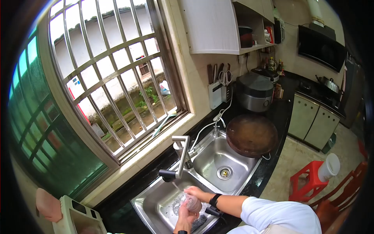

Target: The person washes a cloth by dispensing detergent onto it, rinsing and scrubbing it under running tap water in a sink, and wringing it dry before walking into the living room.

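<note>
Over the left basin of the steel sink [150, 199], my left hand [185, 218] is closed around a pinkish, rounded, see-through-looking thing [192, 203]. Its exact kind does not show. My right hand [196, 192] grips the same thing from above and the right side. A thin stream of water falls from the faucet [180, 156] just beside my hands, and the basin floor is wet with what looks like foam. Below my hands lies a dark grey, crumpled-looking item [199, 223], partly hidden. A black handle-like piece [213, 211] sits by my right wrist.
The right basin [212, 163] has a drain strainer [224, 172]. A large brown round board [252, 135] rests at its far edge. Beyond stand a rice cooker [255, 93] and a knife holder [216, 95]. A red stool [306, 183] with a white bucket [329, 167] is at right.
</note>
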The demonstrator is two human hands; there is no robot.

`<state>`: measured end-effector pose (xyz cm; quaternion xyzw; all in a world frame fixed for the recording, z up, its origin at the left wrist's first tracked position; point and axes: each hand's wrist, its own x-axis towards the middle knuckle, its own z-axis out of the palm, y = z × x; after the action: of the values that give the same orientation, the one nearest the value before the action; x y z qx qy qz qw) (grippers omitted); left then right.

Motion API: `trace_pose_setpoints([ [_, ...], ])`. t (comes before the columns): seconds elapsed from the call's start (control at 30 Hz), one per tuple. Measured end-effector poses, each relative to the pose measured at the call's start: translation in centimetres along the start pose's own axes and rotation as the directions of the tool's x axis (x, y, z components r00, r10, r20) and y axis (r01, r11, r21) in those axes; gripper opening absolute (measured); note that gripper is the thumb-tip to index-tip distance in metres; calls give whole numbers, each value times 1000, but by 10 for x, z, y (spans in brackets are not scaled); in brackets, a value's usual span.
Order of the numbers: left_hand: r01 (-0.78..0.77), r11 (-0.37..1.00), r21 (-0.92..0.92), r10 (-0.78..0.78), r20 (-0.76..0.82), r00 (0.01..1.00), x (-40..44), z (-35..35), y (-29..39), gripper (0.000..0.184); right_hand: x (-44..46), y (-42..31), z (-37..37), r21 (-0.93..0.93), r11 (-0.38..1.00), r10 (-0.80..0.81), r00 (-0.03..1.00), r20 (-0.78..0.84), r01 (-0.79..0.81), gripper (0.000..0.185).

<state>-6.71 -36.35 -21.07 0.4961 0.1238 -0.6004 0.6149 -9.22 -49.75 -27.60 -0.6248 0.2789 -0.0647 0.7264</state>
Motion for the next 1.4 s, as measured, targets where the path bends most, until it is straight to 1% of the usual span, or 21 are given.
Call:
trace_pose_setpoints([
  [0.03,0,1000,2,0,-5,1000,-2,3,6,31,-28,-28,-3,480,854,142,978,153,-199,43],
  [0.07,20,998,53,-25,87,996,-5,7,13,35,-34,-31,-8,570,714,251,909,334,-407,47],
  [0.17,63,995,72,-77,215,974,2,-9,14,54,-69,-64,-5,590,628,221,844,489,-507,40],
  [0.23,107,993,-49,-100,126,987,-20,-3,17,69,-49,-39,-2,581,751,129,932,338,-315,34],
  [0.27,60,998,18,-62,84,995,-42,9,17,78,-48,-39,-3,246,969,-15,979,204,-36,32],
  [0.3,75,997,-2,-75,69,995,-43,12,18,78,-51,-45,-1,-162,960,-203,968,148,227,30],
  [0.37,76,995,67,-85,145,986,-43,-1,12,86,-70,-57,7,-568,508,-628,729,270,648,28],
  [0.4,177,984,6,-177,109,978,-47,2,21,80,-77,-62,16,-543,341,-735,578,356,768,27],
  [0.43,12,999,-30,-11,26,1000,-49,8,23,63,-84,-65,23,-489,169,-804,407,433,856,27],
  [0.47,-139,974,-181,186,277,943,16,-41,5,45,-90,-64,28,-502,197,-798,435,416,842,27],
  [0.53,-163,943,-290,227,205,952,16,-17,18,29,-81,-58,33,-575,213,-883,408,232,790,25],
  [0.6,-415,886,-206,399,-118,910,-29,17,23,18,-83,-72,38,-615,484,-813,579,-53,623,24],
  [0.63,-596,780,-192,578,-144,803,1,6,17,15,-77,-72,40,-623,605,-736,647,-200,496,25],
  [0.7,-569,722,-395,597,-62,800,36,-9,15,14,-64,-68,40,-528,762,-591,738,-326,376,32],
  [0.77,-682,670,292,742,-252,621,20,13,20,16,-56,-66,37,-384,885,-408,839,-360,265,35],
  [0.83,-698,663,269,747,-290,598,26,12,20,20,-47,-63,34,-187,976,-173,913,-369,110,31],
  [0.9,-580,527,621,839,-271,472,19,16,24,22,-39,-54,30,-143,988,-107,934,-341,61,40],
  [1.07,-498,309,810,909,-98,405,12,14,31,21,-38,-50,30,315,944,142,984,-112,-101,28],
  [1.2,-481,39,876,930,144,338,4,11,38,18,-44,-62,30,393,883,252,965,69,-259,27],
  [1.33,-462,-98,882,896,280,345,-12,13,44,17,-45,-64,27,378,822,312,891,329,-427,25],
  [1.4,-410,-139,901,802,345,487,-18,13,46,18,-41,-62,24,338,820,318,859,402,-462,25],
])
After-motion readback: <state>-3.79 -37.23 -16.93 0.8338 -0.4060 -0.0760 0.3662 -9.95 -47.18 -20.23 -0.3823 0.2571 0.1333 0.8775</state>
